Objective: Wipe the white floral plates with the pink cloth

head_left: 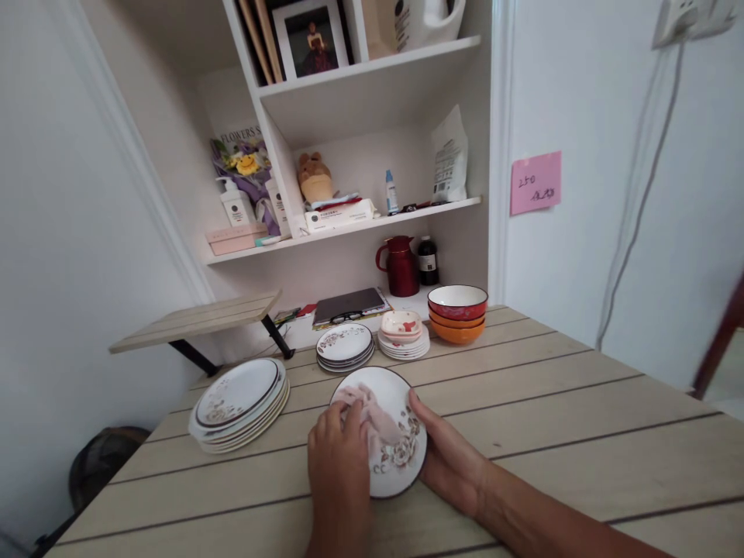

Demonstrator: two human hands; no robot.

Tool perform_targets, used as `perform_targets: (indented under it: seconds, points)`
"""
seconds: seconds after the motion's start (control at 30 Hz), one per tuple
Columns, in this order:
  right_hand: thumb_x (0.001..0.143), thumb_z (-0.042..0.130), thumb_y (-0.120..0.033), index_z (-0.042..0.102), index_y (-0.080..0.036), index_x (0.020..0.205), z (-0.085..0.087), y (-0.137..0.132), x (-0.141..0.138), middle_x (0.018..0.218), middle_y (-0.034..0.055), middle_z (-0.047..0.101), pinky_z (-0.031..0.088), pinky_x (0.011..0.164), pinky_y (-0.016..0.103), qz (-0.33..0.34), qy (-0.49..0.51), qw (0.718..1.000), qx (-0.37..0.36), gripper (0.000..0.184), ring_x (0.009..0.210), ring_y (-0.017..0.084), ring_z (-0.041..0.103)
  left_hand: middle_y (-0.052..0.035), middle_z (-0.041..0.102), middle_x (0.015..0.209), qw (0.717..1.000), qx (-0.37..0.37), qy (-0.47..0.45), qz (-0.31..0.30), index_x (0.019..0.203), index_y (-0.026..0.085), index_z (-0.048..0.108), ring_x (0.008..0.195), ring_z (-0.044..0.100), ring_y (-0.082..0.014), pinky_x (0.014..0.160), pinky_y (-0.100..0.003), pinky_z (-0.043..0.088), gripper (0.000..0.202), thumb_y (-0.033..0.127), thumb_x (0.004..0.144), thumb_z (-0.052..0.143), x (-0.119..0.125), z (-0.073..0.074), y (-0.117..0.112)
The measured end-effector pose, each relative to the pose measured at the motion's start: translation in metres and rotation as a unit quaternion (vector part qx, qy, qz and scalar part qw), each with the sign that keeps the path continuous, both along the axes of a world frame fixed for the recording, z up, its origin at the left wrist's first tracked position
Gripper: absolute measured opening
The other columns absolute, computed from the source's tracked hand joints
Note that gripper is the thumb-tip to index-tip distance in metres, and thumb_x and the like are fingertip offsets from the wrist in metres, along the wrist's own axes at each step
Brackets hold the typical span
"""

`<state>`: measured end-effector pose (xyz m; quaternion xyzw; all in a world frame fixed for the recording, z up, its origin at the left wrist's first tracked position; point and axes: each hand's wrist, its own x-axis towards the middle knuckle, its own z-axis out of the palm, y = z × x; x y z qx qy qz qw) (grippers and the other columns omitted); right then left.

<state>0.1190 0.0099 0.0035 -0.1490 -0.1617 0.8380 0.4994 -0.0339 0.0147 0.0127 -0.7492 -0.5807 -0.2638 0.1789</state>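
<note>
My right hand (450,457) grips the right rim of a white plate (401,395) with a dark edge and brown flower print, its thumb on top. The plate is tilted up toward me over the table. My left hand (340,453) presses a pale pink cloth (377,418) onto the plate's face, fingers bent over the cloth. Just behind the plate stands a stack of small flowered plates (345,343). To the left is a stack of larger plates (238,395). The undersides of both hands are hidden.
Small pink-and-white dishes (402,325) sit on a stack of saucers (405,350), beside red and orange bowls (458,314). Behind are a closed laptop (352,304), a red jug (402,267) and a dark bottle (428,262). A raised wooden shelf (201,318) stands at the left.
</note>
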Motion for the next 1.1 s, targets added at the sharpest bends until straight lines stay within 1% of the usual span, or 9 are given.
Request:
perform_targets:
  seconds: [0.13, 0.37, 0.5, 0.6, 0.67, 0.73, 0.87, 1.0, 1.1]
  points:
    - [0.091, 0.048, -0.047, 0.061, -0.012, 0.118, -0.002, 0.004, 0.004, 0.098, 0.0094, 0.075, 0.043, 0.095, 0.037, -0.020, 0.008, 1.000, -0.006, 0.046, 0.092, 0.020, 0.068, -0.0083, 0.065, 0.104, 0.998, -0.050, 0.006, -0.042, 0.110, 0.020, 0.067, 0.096, 0.060, -0.0231, 0.083, -0.037, 0.050, 0.031, 0.013, 0.085, 0.050, 0.000, -0.001, -0.005]
    - [0.088, 0.050, -0.052, 0.061, -0.010, 0.119, -0.002, -0.001, 0.004, 0.104, 0.0120, 0.072, 0.043, 0.095, 0.035, 0.019, -0.043, 0.999, 0.026, 0.053, 0.096, 0.021, 0.067, -0.0059, 0.060, 0.121, 0.976, 0.008, -0.012, -0.216, 0.119, 0.030, 0.061, 0.111, 0.054, -0.0231, 0.094, -0.042, 0.045, 0.041, 0.014, 0.082, 0.055, 0.015, -0.004, -0.013]
    - [0.090, 0.050, -0.048, 0.061, -0.010, 0.121, -0.002, -0.004, -0.001, 0.108, 0.0116, 0.072, 0.042, 0.097, 0.034, 0.015, -0.046, 0.998, 0.037, 0.050, 0.099, 0.020, 0.066, -0.0050, 0.061, 0.121, 0.990, 0.056, -0.027, -0.130, 0.119, 0.032, 0.061, 0.114, 0.053, -0.0245, 0.101, -0.049, 0.036, 0.039, 0.019, 0.082, 0.058, 0.013, -0.003, -0.006]
    - [0.089, 0.049, -0.051, 0.059, -0.011, 0.123, -0.004, -0.002, -0.002, 0.109, 0.0124, 0.071, 0.041, 0.098, 0.036, 0.006, -0.033, 0.999, 0.033, 0.053, 0.101, 0.022, 0.065, -0.0074, 0.065, 0.114, 0.999, 0.037, -0.030, -0.002, 0.117, 0.026, 0.063, 0.107, 0.057, -0.0243, 0.097, -0.049, 0.038, 0.033, 0.019, 0.085, 0.055, 0.006, 0.001, -0.002]
    - [0.088, 0.049, -0.052, 0.058, -0.013, 0.124, -0.005, 0.000, -0.001, 0.109, 0.0119, 0.071, 0.042, 0.097, 0.039, -0.016, -0.029, 0.999, 0.018, 0.054, 0.101, 0.023, 0.065, -0.0071, 0.067, 0.106, 0.999, 0.005, -0.009, 0.040, 0.110, 0.023, 0.066, 0.099, 0.059, -0.0242, 0.089, -0.045, 0.042, 0.027, 0.020, 0.086, 0.054, 0.003, 0.001, -0.003]
    - [0.089, 0.049, -0.050, 0.057, -0.014, 0.124, -0.005, 0.002, 0.000, 0.108, 0.0111, 0.072, 0.043, 0.096, 0.040, -0.046, -0.021, 0.999, -0.001, 0.051, 0.100, 0.023, 0.065, -0.0060, 0.068, 0.099, 0.999, -0.020, 0.019, 0.032, 0.104, 0.022, 0.068, 0.092, 0.060, -0.0233, 0.081, -0.040, 0.045, 0.023, 0.019, 0.086, 0.055, 0.002, -0.002, -0.005]
    - [0.090, 0.049, -0.050, 0.059, -0.012, 0.122, -0.003, 0.001, 0.002, 0.107, 0.0122, 0.072, 0.045, 0.093, 0.039, -0.045, -0.013, 0.999, -0.010, 0.051, 0.097, 0.023, 0.066, -0.0051, 0.067, 0.104, 0.998, 0.006, 0.034, -0.060, 0.110, 0.022, 0.066, 0.091, 0.060, -0.0212, 0.078, -0.035, 0.048, 0.030, 0.015, 0.082, 0.058, 0.011, -0.015, -0.010]
    - [0.088, 0.052, -0.050, 0.061, -0.011, 0.118, 0.001, -0.005, 0.001, 0.106, 0.0118, 0.072, 0.045, 0.091, 0.035, -0.027, -0.053, 0.998, 0.009, 0.050, 0.095, 0.022, 0.067, -0.0045, 0.064, 0.115, 0.987, 0.059, 0.020, -0.151, 0.119, 0.025, 0.060, 0.104, 0.058, -0.0207, 0.090, -0.037, 0.046, 0.042, 0.010, 0.080, 0.057, 0.021, -0.020, -0.010]
    - [0.089, 0.052, -0.048, 0.061, -0.012, 0.120, 0.003, -0.008, -0.002, 0.107, 0.0109, 0.072, 0.043, 0.096, 0.035, -0.012, -0.066, 0.997, 0.032, 0.049, 0.099, 0.021, 0.066, -0.0058, 0.060, 0.125, 0.987, 0.078, 0.016, -0.139, 0.126, 0.025, 0.056, 0.116, 0.053, -0.0222, 0.101, -0.043, 0.039, 0.045, 0.012, 0.083, 0.053, 0.020, -0.014, -0.006]
